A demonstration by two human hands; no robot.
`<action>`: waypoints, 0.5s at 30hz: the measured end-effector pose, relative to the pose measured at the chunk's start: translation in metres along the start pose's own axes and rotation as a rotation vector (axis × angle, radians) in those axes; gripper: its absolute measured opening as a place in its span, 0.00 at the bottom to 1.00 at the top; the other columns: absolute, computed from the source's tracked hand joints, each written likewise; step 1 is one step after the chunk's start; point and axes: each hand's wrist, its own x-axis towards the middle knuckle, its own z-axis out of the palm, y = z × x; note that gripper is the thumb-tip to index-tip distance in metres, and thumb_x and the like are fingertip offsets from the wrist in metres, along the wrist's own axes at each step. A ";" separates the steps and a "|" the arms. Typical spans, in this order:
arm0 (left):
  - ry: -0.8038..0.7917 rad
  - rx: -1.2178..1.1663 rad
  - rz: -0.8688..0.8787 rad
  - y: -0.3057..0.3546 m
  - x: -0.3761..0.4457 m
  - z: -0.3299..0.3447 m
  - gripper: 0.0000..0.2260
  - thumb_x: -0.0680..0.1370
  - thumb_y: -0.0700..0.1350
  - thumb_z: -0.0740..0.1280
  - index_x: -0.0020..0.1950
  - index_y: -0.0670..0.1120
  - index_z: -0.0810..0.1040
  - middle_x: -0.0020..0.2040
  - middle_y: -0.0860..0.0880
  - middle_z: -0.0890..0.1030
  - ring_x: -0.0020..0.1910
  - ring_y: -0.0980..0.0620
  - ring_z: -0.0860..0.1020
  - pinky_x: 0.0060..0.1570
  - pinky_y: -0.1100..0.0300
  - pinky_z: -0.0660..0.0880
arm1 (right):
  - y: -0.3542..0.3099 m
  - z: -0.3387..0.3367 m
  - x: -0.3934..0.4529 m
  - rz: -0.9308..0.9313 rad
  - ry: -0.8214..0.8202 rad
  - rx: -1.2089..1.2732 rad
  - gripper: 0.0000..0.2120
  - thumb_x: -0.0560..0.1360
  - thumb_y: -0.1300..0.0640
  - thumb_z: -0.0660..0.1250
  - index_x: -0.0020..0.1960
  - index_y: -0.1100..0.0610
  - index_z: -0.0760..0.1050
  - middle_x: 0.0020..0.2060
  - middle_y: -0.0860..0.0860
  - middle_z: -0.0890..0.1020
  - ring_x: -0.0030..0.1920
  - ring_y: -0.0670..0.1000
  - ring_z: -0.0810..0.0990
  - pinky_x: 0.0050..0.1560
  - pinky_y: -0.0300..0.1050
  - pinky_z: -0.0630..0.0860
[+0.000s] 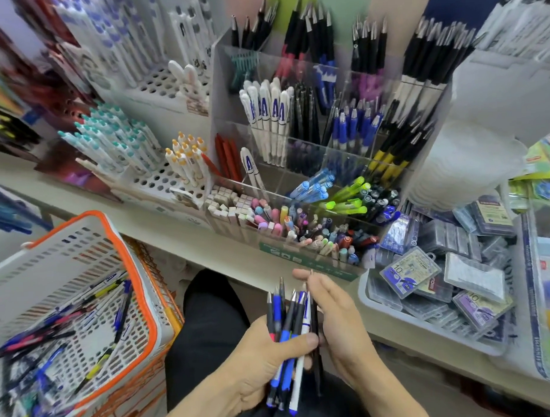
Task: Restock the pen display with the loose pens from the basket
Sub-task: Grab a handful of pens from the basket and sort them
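From the head view, my left hand (266, 361) is closed around a bundle of pens (289, 339), tips up, thumb pressed across the front. My right hand (336, 318) lies against the bundle's right side with fingers loosely curled; it seems to be picking out one thin dark pen, though I cannot tell if it has really pinched it. All this is low, over my lap, just short of the shelf's front edge (225, 257).

The risk I judge is in the bundle itself: the pens are mixed, splayed and uneven, so drawing one out could drag its neighbours loose and they would fall to the floor between my knees and the shelf. A slack left thumb would do the same. The white pen sits lowest and looks likeliest to slip.

The display (321, 150) stands on the shelf ahead, its front compartments packed nearly to the rim, so a pen pushed in carelessly could knock others over the clear front wall. Sorting wrongly is easy too, since blue, black and white kinds sit side by side.

Room is tight: the tray (373, 298) of boxed refills is just right of my right hand, the basket (135, 275), with loose pens in it, stands to my left. Open space lies straight up and forward.
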 end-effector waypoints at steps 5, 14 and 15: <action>0.029 0.020 0.081 0.012 -0.005 -0.011 0.11 0.73 0.38 0.75 0.54 0.38 0.81 0.45 0.40 0.85 0.33 0.49 0.79 0.37 0.57 0.77 | -0.027 -0.013 0.012 -0.228 -0.038 -0.287 0.05 0.78 0.55 0.72 0.48 0.46 0.86 0.46 0.46 0.83 0.42 0.43 0.80 0.45 0.38 0.75; 0.220 -0.186 0.201 0.041 0.011 -0.019 0.12 0.72 0.43 0.72 0.48 0.35 0.79 0.36 0.41 0.78 0.30 0.50 0.73 0.29 0.59 0.74 | -0.146 -0.025 0.029 -0.691 0.102 -0.291 0.08 0.82 0.60 0.66 0.57 0.51 0.81 0.43 0.54 0.86 0.42 0.53 0.86 0.46 0.49 0.85; 0.220 -0.164 0.220 0.047 0.012 -0.019 0.12 0.73 0.44 0.72 0.47 0.35 0.78 0.34 0.43 0.76 0.29 0.50 0.73 0.29 0.59 0.74 | -0.161 -0.024 0.034 -0.816 0.192 -0.253 0.08 0.82 0.60 0.66 0.59 0.52 0.80 0.43 0.54 0.85 0.43 0.54 0.86 0.46 0.49 0.85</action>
